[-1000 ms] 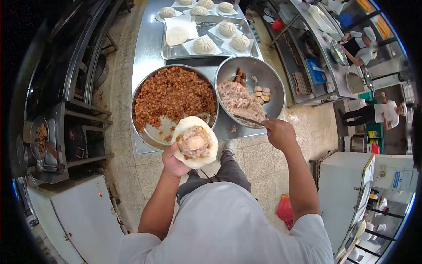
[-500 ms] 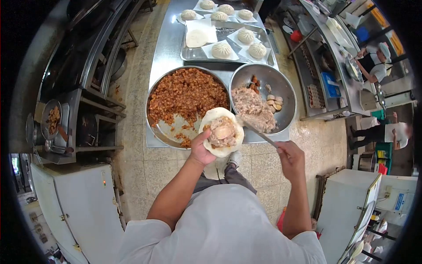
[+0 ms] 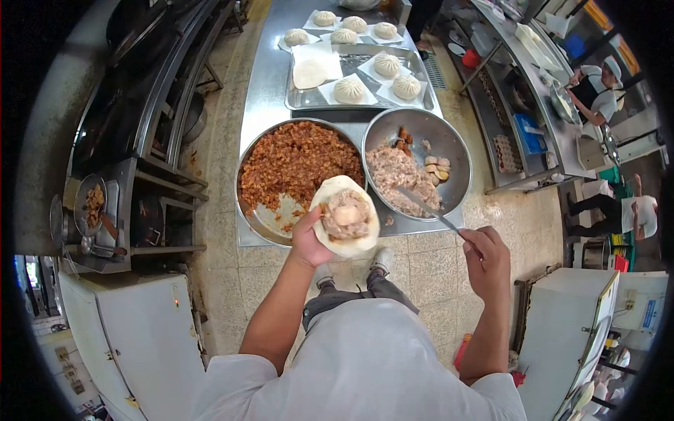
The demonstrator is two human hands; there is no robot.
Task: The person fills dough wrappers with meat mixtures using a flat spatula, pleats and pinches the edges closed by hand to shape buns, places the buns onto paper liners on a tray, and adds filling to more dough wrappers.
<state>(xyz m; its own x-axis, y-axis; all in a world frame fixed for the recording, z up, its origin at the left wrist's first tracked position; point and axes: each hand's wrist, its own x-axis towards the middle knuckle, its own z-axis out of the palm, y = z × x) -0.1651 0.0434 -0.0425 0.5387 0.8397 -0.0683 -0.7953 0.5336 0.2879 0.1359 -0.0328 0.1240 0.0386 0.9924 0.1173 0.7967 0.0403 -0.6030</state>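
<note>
Right hand [image 3: 486,258] grips metal spatula [image 3: 430,208], long axis slanting forward-left, far end over minced meat [image 3: 393,168]. Filled dough round [image 3: 346,217] lies left of spatula, cradled in left hand [image 3: 309,242].

Filled dough [image 3: 345,217] — in left fingers [image 3: 307,223]

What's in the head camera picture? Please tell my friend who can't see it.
The left hand holds a dough wrapper topped with meat filling; the right hand holds a metal spatula over a bowl of minced meat. Nearby are a basin of reddish-brown filling and pleated buns on paper squares.
</note>
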